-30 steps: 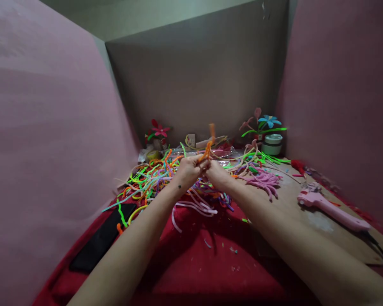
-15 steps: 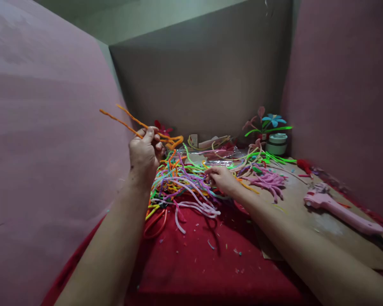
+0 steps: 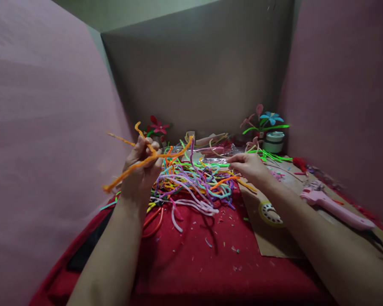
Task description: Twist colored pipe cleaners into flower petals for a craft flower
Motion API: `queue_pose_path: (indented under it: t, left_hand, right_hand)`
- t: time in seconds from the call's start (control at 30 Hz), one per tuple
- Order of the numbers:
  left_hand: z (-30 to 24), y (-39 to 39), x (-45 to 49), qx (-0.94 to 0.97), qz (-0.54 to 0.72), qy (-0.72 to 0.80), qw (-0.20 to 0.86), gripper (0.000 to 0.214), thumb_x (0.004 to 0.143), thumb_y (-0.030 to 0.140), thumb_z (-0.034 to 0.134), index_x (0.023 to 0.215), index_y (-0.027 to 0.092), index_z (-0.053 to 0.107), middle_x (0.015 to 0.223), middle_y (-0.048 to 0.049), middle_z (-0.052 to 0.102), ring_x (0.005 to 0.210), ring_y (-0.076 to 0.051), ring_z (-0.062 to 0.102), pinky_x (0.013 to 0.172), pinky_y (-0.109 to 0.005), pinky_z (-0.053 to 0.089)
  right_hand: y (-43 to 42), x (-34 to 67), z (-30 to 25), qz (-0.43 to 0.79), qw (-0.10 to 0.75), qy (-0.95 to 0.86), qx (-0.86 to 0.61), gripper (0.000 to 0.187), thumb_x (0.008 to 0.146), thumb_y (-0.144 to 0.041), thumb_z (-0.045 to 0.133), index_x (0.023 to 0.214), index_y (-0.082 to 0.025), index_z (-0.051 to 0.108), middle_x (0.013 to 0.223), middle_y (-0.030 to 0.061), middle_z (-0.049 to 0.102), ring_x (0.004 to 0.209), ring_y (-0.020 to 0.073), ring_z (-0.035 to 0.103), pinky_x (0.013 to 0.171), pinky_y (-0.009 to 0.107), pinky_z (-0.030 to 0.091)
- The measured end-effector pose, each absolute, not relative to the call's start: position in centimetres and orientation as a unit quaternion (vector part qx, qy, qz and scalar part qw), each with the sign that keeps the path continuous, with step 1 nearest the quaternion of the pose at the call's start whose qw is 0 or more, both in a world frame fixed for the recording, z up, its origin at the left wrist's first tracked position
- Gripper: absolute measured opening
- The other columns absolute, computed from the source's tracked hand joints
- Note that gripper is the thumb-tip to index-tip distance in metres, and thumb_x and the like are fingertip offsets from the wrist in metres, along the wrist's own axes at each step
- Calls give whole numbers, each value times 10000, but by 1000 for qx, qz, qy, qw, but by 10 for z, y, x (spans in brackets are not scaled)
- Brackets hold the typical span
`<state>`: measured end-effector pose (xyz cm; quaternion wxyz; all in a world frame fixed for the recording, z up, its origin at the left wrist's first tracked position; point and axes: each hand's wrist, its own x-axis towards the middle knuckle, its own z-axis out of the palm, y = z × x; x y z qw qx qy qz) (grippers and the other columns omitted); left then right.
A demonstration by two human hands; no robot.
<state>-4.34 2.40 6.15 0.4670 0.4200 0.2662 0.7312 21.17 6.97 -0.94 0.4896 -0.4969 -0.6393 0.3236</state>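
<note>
Several bent orange pipe cleaners (image 3: 127, 172) are gripped by the closed fingers of my left hand (image 3: 142, 163), raised at the left of the pile. Their ends stick out to the left and upward, and one long piece reaches right above the heap. A tangled pile of coloured pipe cleaners (image 3: 191, 187) lies on the red cloth (image 3: 191, 263) between my hands. At the pile's right edge is my right hand (image 3: 250, 168), its thumb and fingers pressed together. What lies between those fingertips, if anything, is too small to make out.
A pink glue gun (image 3: 338, 208) with a black cord rests on the cardboard sheet (image 3: 277, 246) at right, near a yellow tape roll (image 3: 271, 213). Behind stand a lidded pale green jar (image 3: 274, 142), a blue flower (image 3: 272, 118) and a pink flower (image 3: 160, 127). Pink walls flank both sides.
My left hand has turned, and the orange pipe cleaners now spread in different directions. My right hand has moved right, away from the middle of the pile. The yellow tape roll has come into view.
</note>
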Motion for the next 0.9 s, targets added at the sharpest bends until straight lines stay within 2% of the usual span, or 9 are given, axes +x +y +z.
queue_pose_path:
  t: [0.13, 0.2, 0.27, 0.37, 0.43, 0.53, 0.73, 0.9]
  left_hand:
    - [51, 25, -51, 400, 659, 226, 595, 301, 924, 239, 341, 692, 158, 515, 550, 32, 429, 344, -17, 333, 294, -117, 289]
    - [44, 28, -54, 383, 648, 218, 621, 330, 938, 255, 299, 692, 152, 493, 526, 46, 403, 322, -14, 321, 292, -112, 287]
    - [38, 32, -57, 378, 652, 226, 617, 315, 938, 248, 301, 699, 151, 482, 514, 54, 403, 308, -15, 326, 288, -113, 285]
    - [31, 37, -61, 394, 652, 264, 592, 254, 916, 254, 371, 720, 147, 492, 522, 51, 441, 303, -19, 353, 296, -124, 306]
    - [27, 39, -60, 415, 641, 266, 589, 214, 894, 264, 425, 729, 149, 498, 525, 52, 442, 310, -25, 374, 298, -129, 310]
    - [23, 40, -58, 432, 623, 260, 598, 194, 876, 263, 458, 727, 146, 502, 525, 55, 430, 319, -32, 387, 293, -134, 306]
    - [19, 40, -59, 427, 608, 254, 619, 214, 895, 260, 415, 733, 148, 497, 540, 52, 424, 317, -32, 365, 294, -144, 305]
    - [31, 30, -75, 393, 678, 175, 596, 278, 927, 239, 356, 679, 160, 453, 523, 68, 372, 316, -11, 308, 291, -125, 225]
  right_hand:
    - [72, 213, -20, 203, 403, -729, -515, 178, 652, -83, 549, 701, -158, 703, 679, 26, 682, 679, 158, 605, 664, 262, 437]
    - [72, 212, -23, 171, 390, -742, -518, 195, 678, -89, 541, 723, -171, 711, 706, 26, 692, 715, 169, 618, 693, 271, 436]
    - [68, 209, -24, 182, 395, -748, -501, 170, 712, -133, 549, 745, -171, 712, 725, 31, 694, 720, 171, 620, 696, 273, 439]
    - [59, 195, -25, 264, 400, -762, -435, 178, 760, -242, 568, 848, -157, 698, 792, 47, 691, 722, 162, 607, 675, 268, 443]
    - [52, 179, -23, 300, 399, -768, -401, 290, 773, -328, 581, 988, -152, 662, 803, 50, 677, 686, 153, 583, 628, 263, 434]
    - [51, 150, -16, 259, 380, -798, -389, 432, 780, -378, 582, 1140, -140, 583, 839, 64, 663, 705, 162, 568, 622, 264, 412]
    - [72, 103, -13, 136, 270, -825, -477, 218, 790, -302, 549, 908, -164, 669, 808, 100, 668, 751, 227, 599, 641, 280, 387]
    - [85, 98, -31, 119, 240, -812, -519, 205, 771, -171, 505, 737, -133, 703, 784, 164, 681, 765, 259, 620, 658, 299, 393]
